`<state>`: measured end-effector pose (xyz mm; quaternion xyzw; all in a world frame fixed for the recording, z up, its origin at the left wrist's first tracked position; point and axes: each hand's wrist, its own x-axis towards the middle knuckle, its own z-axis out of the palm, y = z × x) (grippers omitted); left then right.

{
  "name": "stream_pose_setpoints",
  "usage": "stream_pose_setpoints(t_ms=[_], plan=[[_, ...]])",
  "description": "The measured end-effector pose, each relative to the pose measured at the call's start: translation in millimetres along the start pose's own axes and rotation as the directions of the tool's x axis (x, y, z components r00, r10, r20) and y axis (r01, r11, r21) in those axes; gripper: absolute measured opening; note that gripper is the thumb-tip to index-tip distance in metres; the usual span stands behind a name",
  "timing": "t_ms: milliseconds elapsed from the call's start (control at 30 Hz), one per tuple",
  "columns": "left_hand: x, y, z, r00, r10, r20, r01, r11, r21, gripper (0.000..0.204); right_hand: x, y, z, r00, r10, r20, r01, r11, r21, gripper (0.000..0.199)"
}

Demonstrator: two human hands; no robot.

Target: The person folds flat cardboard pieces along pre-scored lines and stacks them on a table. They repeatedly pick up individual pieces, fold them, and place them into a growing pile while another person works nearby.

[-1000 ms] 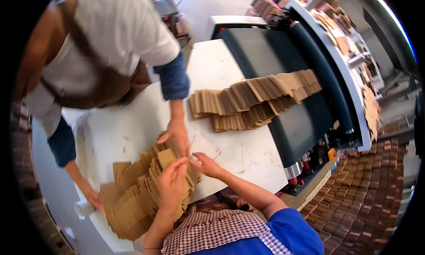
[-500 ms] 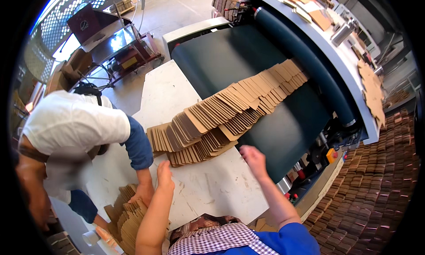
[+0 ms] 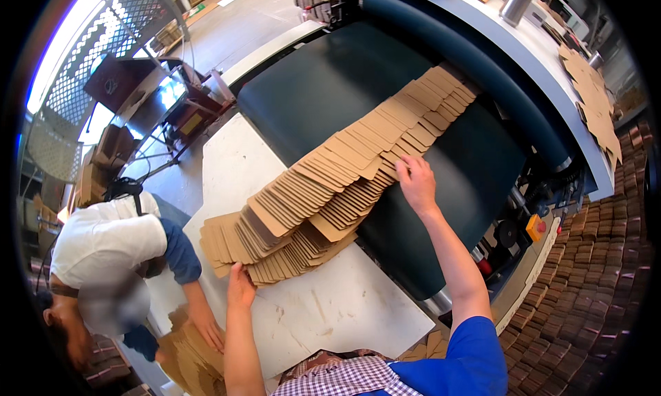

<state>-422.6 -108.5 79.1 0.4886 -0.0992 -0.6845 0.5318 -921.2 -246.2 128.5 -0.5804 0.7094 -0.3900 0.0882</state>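
A long, overlapping double row of brown cardboard pieces (image 3: 344, 152) slants from the white table up over a dark green conveyor belt. My left hand (image 3: 240, 286) is at the near left end of the row, its fingertips against the cardboard edge and the hand upright. Farther along, on the row's right side above the belt, my right hand (image 3: 417, 183) reaches with partly bent, parted fingers that touch the edges of the pieces. Neither hand appears to grip a piece. The undersides of my fingers are hidden.
A co-worker (image 3: 113, 238) bends at the left, hands on a cardboard pile (image 3: 189, 351). The white table (image 3: 330, 306) meets the conveyor belt (image 3: 310, 79), with a dark roller (image 3: 468, 72) beyond. Stacked brown bundles (image 3: 578, 293) fill the right. A metal-topped machine (image 3: 151, 97) stands far left.
My right hand has moved forward from the table's edge to the row over the belt. My left hand has come up against the row's near end. The view has shifted.
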Motion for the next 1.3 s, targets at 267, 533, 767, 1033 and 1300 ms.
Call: stream_pose_setpoints(t_ms=[267, 533, 767, 1033, 1300], plan=[[-3, 6, 62, 0.999, 0.038, -0.016, -0.032, 0.961, 0.274, 0.082, 24, -9, 9, 0.983, -0.023, 0.182, 0.064, 0.973, -0.223, 0.051], [-42, 43, 146, 0.98, 0.194, -0.049, -0.157, 0.897, 0.412, 0.063, 30, -31, 1, 0.94, 0.056, 0.336, 0.04, 0.961, -0.274, 0.058], [-1, 30, 207, 0.989, -0.142, 0.047, 0.077, 0.751, 0.656, 0.058, 49, -43, -10, 0.879, 0.155, 0.451, -0.035, 0.965, -0.262, 0.069], [48, -9, 172, 0.989, -0.055, 0.14, -0.039, 0.804, 0.593, 0.056, 44, -29, 19, 0.804, 0.041, 0.594, -0.071, 0.997, 0.028, 0.082], [-77, 8, -9, 0.973, 0.109, -0.204, -0.018, 0.916, 0.401, 0.069, -71, -126, 0, 0.401, -0.138, 0.906, -0.092, 0.977, 0.19, 0.095]])
